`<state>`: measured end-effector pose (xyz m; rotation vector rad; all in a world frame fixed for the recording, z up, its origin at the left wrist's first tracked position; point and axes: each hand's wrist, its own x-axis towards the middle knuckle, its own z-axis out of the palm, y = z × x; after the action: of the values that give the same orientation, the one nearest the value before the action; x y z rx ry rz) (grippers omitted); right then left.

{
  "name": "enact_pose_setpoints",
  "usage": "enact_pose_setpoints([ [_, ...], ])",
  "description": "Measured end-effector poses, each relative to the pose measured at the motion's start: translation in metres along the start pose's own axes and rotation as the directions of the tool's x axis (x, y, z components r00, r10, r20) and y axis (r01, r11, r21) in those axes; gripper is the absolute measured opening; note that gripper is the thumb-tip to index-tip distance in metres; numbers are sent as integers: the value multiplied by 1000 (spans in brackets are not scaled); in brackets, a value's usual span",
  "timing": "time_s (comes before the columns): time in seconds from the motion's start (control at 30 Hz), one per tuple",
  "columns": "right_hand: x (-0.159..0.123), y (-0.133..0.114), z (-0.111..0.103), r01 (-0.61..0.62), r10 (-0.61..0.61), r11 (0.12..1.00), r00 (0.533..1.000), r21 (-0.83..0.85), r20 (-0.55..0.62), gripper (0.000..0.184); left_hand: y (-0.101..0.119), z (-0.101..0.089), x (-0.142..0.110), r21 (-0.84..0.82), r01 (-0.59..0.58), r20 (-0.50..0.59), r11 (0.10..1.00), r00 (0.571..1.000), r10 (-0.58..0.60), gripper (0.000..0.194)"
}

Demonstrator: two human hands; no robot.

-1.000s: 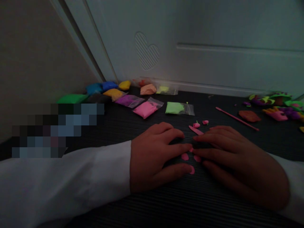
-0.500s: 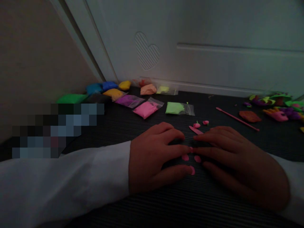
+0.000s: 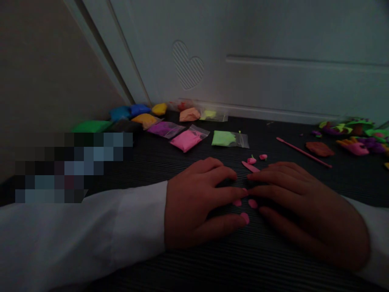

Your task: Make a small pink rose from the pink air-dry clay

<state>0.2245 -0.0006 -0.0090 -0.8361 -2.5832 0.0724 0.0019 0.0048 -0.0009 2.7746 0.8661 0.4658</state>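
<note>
Fingers spread, the left hand (image 3: 194, 205) and right hand (image 3: 316, 215) nearly meet at a small pink piece (image 3: 244, 191) — apparently steadying it between index fingertips. Pink discs (image 3: 253, 203) lie between the hands, probably for easy reach; clay bags (image 3: 186, 140) lie beyond — perhaps out of their way.

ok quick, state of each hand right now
Left hand: open, spread, at a small pink piece; no grip visible.
Right hand: open, at that same piece; no grip visible.
</note>
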Motion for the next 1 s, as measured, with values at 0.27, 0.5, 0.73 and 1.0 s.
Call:
enact_pose_setpoints([
  [0.27, 0, 0, 1, -21, 21, 1000, 1000, 19, -19, 22, 0, 1, 0, 11, 15, 18, 1000, 1000, -15, 38],
  [0.5, 0, 0, 1, -25, 26, 999, 999, 32, -21, 22, 1, 1, 0, 11, 23, 39, 1000, 999, -24, 40],
  [0.73, 0, 0, 1, -23, 24, 1000, 999, 21, -27, 23, 1, 1, 0, 23, 26, 51, 999, 998, -27, 40],
  [1.0, 0, 1, 2, -22, 23, 1000, 999, 22, -29, 24, 0, 1, -1, 20, 28, 38, 999, 999, -29, 43],
])
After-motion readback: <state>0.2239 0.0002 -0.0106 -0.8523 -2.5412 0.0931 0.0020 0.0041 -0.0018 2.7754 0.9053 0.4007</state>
